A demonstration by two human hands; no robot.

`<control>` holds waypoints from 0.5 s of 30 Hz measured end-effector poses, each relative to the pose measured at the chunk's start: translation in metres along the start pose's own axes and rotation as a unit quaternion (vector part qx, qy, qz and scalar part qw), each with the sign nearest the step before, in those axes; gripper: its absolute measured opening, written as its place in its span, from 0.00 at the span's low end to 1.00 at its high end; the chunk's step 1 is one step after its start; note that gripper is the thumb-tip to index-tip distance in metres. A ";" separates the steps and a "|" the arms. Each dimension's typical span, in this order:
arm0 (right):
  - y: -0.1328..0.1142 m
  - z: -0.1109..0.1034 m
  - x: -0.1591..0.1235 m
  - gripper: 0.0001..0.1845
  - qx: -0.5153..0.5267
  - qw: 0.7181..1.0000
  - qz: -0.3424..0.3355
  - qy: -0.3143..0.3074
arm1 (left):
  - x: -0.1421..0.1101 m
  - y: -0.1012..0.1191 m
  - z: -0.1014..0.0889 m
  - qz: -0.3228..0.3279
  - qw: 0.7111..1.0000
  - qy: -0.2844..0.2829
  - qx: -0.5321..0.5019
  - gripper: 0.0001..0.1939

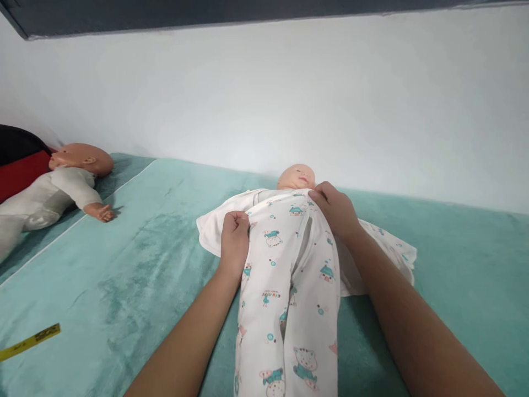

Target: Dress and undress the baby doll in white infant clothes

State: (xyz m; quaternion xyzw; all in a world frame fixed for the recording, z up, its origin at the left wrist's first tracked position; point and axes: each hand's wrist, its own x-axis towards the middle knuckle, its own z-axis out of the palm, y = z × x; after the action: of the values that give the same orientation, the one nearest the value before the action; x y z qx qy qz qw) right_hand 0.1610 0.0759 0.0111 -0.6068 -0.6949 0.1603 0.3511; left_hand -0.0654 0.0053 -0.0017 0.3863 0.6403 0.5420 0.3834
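Observation:
A baby doll (pixel 297 176) lies on its back near the wall, only its head showing. White baby pants (pixel 273 264) printed with small cartoon animals and houses lie over its body, the legs stretching toward me. My left hand (pixel 235 237) pinches the left edge of the pants with curled fingers. At the upper right corner, by the doll's chin, my right hand (pixel 336 209) grips the waistband. A white baby shirt (pixel 388 248) with a matching print spreads out beneath on both sides. The doll's limbs are hidden under the cloth.
A second doll (pixel 70 187) with a cloth body lies at the far left, beside a red and black item (pixel 22 171). A yellow strip (pixel 31 342) rests at the lower left on the green cover (pixel 136 264). A white wall (pixel 264 99) stands behind.

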 end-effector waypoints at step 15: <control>-0.014 -0.007 -0.006 0.13 0.195 0.977 0.024 -0.078 | -0.003 0.000 0.002 0.022 0.997 -0.065 -0.023 0.10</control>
State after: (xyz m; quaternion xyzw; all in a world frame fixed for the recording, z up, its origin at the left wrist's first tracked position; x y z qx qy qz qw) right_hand 0.1555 0.0654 0.0238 -0.5285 -0.6608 0.3484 0.4034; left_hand -0.0621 0.0038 -0.0018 0.4263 0.5924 0.5386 0.4210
